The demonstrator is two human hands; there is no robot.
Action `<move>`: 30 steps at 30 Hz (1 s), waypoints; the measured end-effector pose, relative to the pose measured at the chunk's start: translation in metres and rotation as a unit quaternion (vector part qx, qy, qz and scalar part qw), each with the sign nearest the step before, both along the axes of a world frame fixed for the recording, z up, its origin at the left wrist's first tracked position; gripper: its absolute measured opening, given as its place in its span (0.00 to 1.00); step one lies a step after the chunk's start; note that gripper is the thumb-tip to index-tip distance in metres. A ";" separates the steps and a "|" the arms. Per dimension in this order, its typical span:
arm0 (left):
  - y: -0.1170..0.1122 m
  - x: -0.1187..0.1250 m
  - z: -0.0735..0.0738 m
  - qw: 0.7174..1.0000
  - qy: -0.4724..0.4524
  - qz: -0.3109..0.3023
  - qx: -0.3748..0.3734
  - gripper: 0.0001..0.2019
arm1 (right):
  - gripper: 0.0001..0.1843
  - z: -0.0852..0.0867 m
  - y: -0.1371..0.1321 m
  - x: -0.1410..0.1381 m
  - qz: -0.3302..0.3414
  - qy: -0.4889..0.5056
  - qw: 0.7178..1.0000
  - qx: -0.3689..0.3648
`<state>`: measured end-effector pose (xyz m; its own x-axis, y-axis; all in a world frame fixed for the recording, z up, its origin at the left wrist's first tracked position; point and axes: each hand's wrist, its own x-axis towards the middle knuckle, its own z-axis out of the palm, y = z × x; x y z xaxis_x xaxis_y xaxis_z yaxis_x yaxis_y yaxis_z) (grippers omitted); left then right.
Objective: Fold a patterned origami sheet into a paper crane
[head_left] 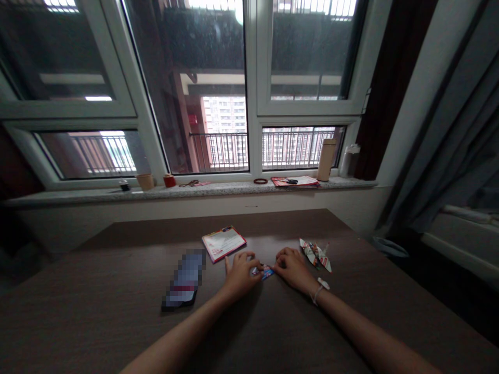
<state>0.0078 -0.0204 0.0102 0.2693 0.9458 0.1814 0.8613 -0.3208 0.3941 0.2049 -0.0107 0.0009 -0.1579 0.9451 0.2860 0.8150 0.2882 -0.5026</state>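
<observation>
A small piece of folded blue, pink and white printed paper [267, 272] lies low over the table between my two hands. My left hand [242, 272] pinches its left side, with the thumb and fingertips partly covering it. At the paper's right corner, the fingers of my right hand [293, 267] are bent and closed on the edge. A folded paper figure [315, 254], white with red and green print and pointed ends, rests just right of my right hand. Beyond my left hand lies a stack of printed paper sheets [224, 243] with a red and coloured border.
A blurred-out phone [186, 278] lies left of my left forearm on the brown table [117, 291]. Along the stone windowsill [230, 191] stand a paper cup [145, 181], a red jar [169, 180], scissors [189, 183], a tan bottle [326, 160] and a white bottle [350, 161].
</observation>
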 end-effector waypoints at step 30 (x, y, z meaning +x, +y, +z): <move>0.000 -0.003 -0.003 0.999 -0.028 -0.033 0.004 0.06 | 0.14 0.009 -0.019 0.003 0.039 -0.055 0.997 0.039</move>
